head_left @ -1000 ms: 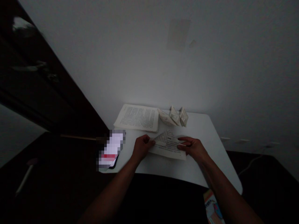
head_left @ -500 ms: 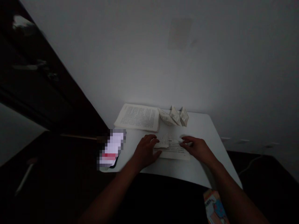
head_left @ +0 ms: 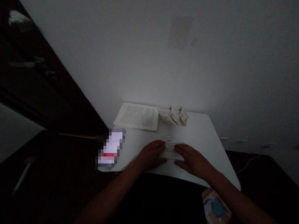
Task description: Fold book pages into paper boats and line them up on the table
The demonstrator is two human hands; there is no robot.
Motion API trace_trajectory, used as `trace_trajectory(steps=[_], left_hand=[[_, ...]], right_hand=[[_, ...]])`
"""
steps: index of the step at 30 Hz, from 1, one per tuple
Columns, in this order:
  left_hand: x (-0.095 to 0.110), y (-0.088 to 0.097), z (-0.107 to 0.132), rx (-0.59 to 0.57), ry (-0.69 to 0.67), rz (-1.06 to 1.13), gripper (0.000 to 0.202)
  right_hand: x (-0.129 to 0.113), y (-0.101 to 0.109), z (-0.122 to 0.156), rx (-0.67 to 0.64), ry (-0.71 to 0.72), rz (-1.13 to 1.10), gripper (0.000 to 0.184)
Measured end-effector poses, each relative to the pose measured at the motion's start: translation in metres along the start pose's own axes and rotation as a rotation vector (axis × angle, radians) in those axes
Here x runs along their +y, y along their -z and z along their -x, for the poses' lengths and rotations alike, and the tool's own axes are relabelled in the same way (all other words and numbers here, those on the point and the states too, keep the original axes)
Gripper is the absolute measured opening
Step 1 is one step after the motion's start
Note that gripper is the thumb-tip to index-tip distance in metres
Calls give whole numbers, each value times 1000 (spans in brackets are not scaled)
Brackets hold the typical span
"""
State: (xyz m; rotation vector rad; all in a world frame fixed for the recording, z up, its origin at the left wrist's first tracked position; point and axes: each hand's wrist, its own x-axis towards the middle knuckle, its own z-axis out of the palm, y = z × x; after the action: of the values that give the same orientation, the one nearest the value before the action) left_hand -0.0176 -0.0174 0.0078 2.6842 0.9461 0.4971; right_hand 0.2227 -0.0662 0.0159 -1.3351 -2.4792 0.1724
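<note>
A printed sheet of paper (head_left: 170, 150) lies on the white table in front of me, its top corners folded in to a point. My left hand (head_left: 154, 154) rests flat on its left side, fingers stretched out. From the right, my right hand (head_left: 190, 157) lies over the other side with its fingers extended and the thumb apart. Both hands cover the sheet's outer edges. Behind it stand folded paper boats, a wider one (head_left: 166, 117), a middle one (head_left: 174, 115) and a right one (head_left: 183, 116).
An open stack of printed pages (head_left: 137, 116) lies at the back left of the table (head_left: 203, 130). In front of it is a phone (head_left: 112, 147) with a blurred screen. A colourful printed item (head_left: 216, 205) shows below the table's front edge. The wall rises behind.
The right-hand flap of the sheet has been folded in, forming a point at the top. My right hand has moved left and down onto the sheet; my left hand now lies flatter.
</note>
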Motion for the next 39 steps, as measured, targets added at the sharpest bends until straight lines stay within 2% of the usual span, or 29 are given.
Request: trace_trajectory(steps=[6,12,19,23,29,34,39], left_hand=[[3,2,-3,-15,-16,-68,49],[10,2,-11,-32,-29,-106,53],[9,4,-25,-7,-40,-115,45],[8,2,-38,16,-30,-119,29],[0,-1,-54,13,-19,-66,24],[-6,0,-60,-16,102,38,11],[-7,1,-61,-18,173,57,20]], right_hand=[[2,-4,-8,-23,21,83,50],[-8,-3,-20,-50,13,124,56],[-13,-1,-36,-70,11,168,43],[-6,-3,-49,-54,-21,113,39],[12,1,-73,-68,-85,-41,32],[28,1,-98,-74,-243,-35,19],[38,-4,-113,-62,-326,-38,18]])
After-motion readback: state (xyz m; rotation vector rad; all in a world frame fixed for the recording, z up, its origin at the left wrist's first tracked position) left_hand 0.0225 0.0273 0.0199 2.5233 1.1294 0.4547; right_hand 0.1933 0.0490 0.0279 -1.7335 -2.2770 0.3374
